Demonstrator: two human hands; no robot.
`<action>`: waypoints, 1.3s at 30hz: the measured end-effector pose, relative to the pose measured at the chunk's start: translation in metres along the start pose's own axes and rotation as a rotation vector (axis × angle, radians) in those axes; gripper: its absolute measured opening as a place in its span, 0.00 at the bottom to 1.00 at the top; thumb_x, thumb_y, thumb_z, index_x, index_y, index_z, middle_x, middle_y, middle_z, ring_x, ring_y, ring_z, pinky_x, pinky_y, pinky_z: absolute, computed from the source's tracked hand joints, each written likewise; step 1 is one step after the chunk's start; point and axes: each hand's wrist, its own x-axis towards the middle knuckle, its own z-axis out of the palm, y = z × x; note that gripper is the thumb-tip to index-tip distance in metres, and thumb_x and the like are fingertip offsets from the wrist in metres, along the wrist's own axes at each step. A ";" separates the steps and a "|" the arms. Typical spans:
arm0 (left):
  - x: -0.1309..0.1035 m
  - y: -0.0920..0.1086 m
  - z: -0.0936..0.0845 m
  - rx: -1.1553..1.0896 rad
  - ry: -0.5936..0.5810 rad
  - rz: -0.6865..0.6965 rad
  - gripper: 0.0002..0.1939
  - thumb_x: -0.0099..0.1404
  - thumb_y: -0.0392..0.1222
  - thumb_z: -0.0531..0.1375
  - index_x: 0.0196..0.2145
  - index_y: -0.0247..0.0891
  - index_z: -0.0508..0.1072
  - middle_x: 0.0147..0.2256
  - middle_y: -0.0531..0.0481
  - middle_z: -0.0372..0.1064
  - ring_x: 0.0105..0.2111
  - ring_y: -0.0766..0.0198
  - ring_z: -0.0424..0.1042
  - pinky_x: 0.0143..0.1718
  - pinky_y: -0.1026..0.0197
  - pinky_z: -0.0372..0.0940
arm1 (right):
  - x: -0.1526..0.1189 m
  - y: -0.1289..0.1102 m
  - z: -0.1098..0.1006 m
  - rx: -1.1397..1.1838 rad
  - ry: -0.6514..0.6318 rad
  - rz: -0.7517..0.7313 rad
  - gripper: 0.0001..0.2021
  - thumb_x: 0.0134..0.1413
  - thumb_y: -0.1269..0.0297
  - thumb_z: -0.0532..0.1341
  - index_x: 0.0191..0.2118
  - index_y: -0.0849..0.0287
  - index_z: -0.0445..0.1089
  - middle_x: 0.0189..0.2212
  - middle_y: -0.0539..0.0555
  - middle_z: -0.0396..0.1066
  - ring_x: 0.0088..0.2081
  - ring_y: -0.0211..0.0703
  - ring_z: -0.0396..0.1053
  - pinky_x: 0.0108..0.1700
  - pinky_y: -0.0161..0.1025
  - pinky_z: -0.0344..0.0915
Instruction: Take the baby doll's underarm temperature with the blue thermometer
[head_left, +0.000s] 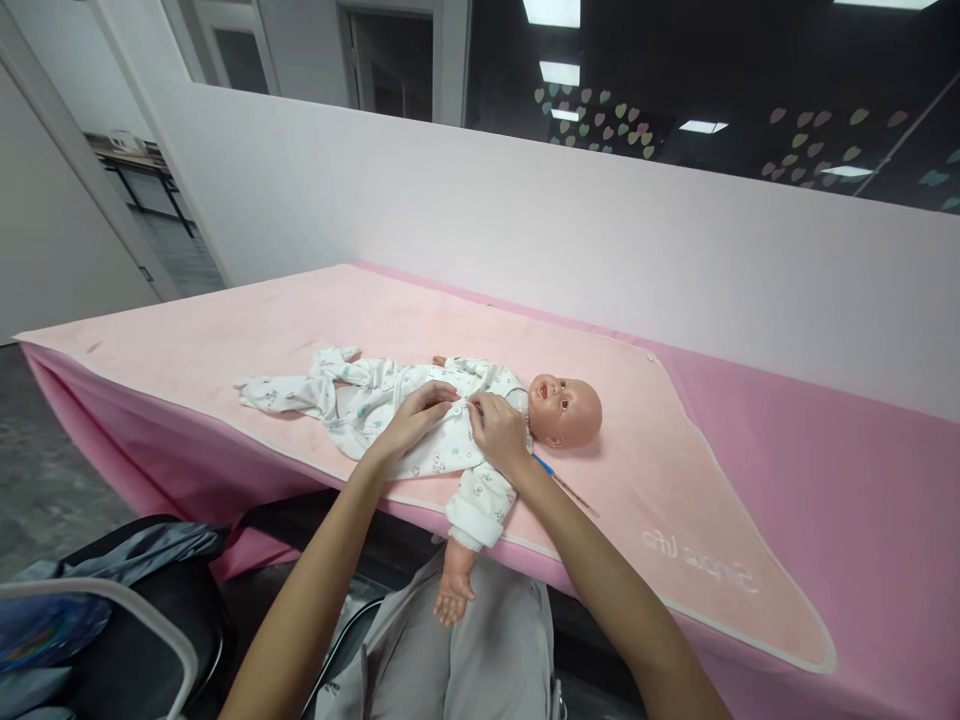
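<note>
A baby doll [566,411] lies on its back on the pink mat, its head to the right and one arm hanging over the near edge. It wears a white patterned garment [431,447], whose legs stretch out to the left. On the front of the garment, at the doll's chest, my left hand [420,415] has its fingers closed on the fabric. Close beside it on the right, my right hand [496,428] pinches the cloth too. The fingertips of both hands nearly meet at the garment's front opening.
A thin blue-handled tool [562,482] lies by the doll's shoulder, partly under my right forearm. The pink mat [660,480] covers the table against a white wall [525,220]. A black chair [169,610] holding clothing stands at the lower left.
</note>
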 end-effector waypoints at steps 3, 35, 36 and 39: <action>-0.008 0.002 -0.013 0.158 -0.033 0.045 0.13 0.61 0.46 0.55 0.41 0.38 0.71 0.42 0.46 0.71 0.44 0.57 0.69 0.46 0.57 0.62 | 0.002 -0.004 0.000 0.008 0.022 0.042 0.05 0.57 0.71 0.54 0.36 0.58 0.66 0.31 0.51 0.70 0.34 0.39 0.67 0.33 0.34 0.58; -0.040 -0.013 -0.019 0.596 0.165 0.222 0.14 0.63 0.47 0.54 0.41 0.40 0.73 0.41 0.46 0.71 0.43 0.55 0.67 0.48 0.54 0.59 | 0.011 -0.029 0.019 0.102 -0.048 -0.194 0.05 0.57 0.70 0.53 0.32 0.58 0.64 0.28 0.52 0.68 0.35 0.42 0.64 0.43 0.40 0.56; -0.040 -0.014 -0.018 0.621 0.166 0.222 0.13 0.63 0.47 0.53 0.41 0.40 0.72 0.41 0.45 0.71 0.44 0.54 0.67 0.48 0.53 0.59 | 0.011 -0.029 0.020 0.094 -0.050 -0.197 0.04 0.56 0.70 0.53 0.32 0.59 0.64 0.28 0.52 0.68 0.36 0.42 0.64 0.43 0.40 0.56; -0.041 -0.015 -0.017 0.664 0.166 0.224 0.13 0.65 0.47 0.51 0.41 0.39 0.70 0.40 0.44 0.69 0.44 0.54 0.66 0.49 0.53 0.58 | 0.011 -0.028 0.021 0.077 -0.055 -0.203 0.04 0.56 0.71 0.54 0.32 0.59 0.64 0.28 0.52 0.69 0.36 0.42 0.65 0.43 0.40 0.56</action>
